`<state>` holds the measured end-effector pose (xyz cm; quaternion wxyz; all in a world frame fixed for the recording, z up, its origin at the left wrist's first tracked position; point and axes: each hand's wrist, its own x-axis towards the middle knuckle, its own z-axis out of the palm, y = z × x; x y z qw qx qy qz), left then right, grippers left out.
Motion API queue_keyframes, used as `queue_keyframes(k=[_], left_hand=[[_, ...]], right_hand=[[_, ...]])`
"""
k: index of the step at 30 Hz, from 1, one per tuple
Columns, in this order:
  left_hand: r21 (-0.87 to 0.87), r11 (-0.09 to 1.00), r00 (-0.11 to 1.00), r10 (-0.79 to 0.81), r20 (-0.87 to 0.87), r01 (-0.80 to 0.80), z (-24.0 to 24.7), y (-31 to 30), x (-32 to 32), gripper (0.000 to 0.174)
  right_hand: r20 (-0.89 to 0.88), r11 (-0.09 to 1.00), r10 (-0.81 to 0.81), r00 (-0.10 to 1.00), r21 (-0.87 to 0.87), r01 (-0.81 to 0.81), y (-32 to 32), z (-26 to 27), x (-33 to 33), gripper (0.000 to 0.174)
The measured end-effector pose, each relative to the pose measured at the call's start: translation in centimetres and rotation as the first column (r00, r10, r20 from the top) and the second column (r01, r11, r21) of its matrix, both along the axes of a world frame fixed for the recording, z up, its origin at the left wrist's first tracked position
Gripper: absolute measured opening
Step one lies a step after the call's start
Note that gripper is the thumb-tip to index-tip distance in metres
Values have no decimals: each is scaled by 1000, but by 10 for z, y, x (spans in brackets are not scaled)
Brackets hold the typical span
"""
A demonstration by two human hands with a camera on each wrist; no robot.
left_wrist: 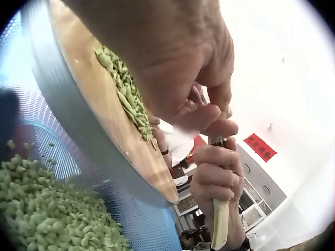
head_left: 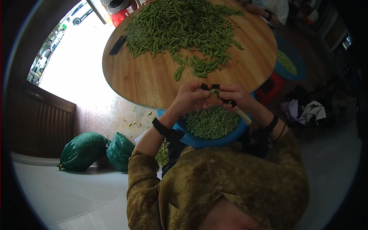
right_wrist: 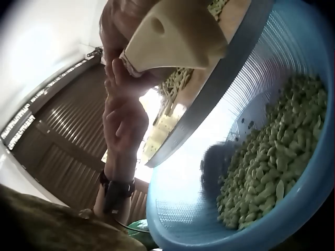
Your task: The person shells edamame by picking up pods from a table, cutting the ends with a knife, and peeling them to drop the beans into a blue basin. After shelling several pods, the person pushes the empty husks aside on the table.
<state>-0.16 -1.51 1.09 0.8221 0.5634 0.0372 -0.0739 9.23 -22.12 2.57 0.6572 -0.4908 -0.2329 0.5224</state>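
Note:
Both hands meet over the near edge of the round table. The left hand (head_left: 193,96) (left_wrist: 183,73) (right_wrist: 124,117) pinches a small green pod (head_left: 214,91) between thumb and fingers. Curled fingers of the right hand (head_left: 236,96) (left_wrist: 215,170) (right_wrist: 121,26) grip a tool by its cream handle (head_left: 243,116) (left_wrist: 220,224) (right_wrist: 175,36); its working end is hidden among the fingers. Below the hands, a blue basket (head_left: 218,142) (left_wrist: 125,209) (right_wrist: 209,241) holds shelled green beans (head_left: 211,123) (left_wrist: 52,209) (right_wrist: 267,172).
A large heap of pods (head_left: 176,27) covers the far part of the wooden table (head_left: 130,73), beside a dark flat object (head_left: 118,45). Green sacks (head_left: 85,151) lie on the floor at left. Another blue basket (head_left: 299,69) stands at right, near another person's arm (head_left: 258,11).

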Motion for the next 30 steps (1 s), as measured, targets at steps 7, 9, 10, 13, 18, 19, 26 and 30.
queue_keyframes(k=[7,9,10,13,18,19,26,30], left_hand=[[219,974,994,42,104,-64,-5,-18,-3,20],[301,929,960,146,237,-216,-21,-21,-1,16],[300,930,961,145,236,-214,-23,-20,-1,16],[185,972,988,130,86,-144,-27,-13,0,13],[155,979,989,117,88,-129,-22,-20,0,12],[156,979,989,116,87,-128,-23,-21,1,12],[36,991,986,123,110,-127,-52,-36,6,15],[56,995,994,79,75,-83,-38,-44,-1,22]], right_hand=[[112,985,-108,988,-120,121,1,10,-12,26],[105,988,-82,991,-122,95,0,9,-11,23],[95,990,-58,994,-124,70,-1,9,-11,21],[53,992,-63,997,-106,68,-5,11,-13,17],[257,982,-97,962,-132,135,-2,4,-15,17],[336,982,-89,938,-130,139,-2,3,-16,18],[500,973,-96,861,-134,186,-3,-5,-26,14],[499,977,-54,865,-153,149,-10,-4,-21,14]])
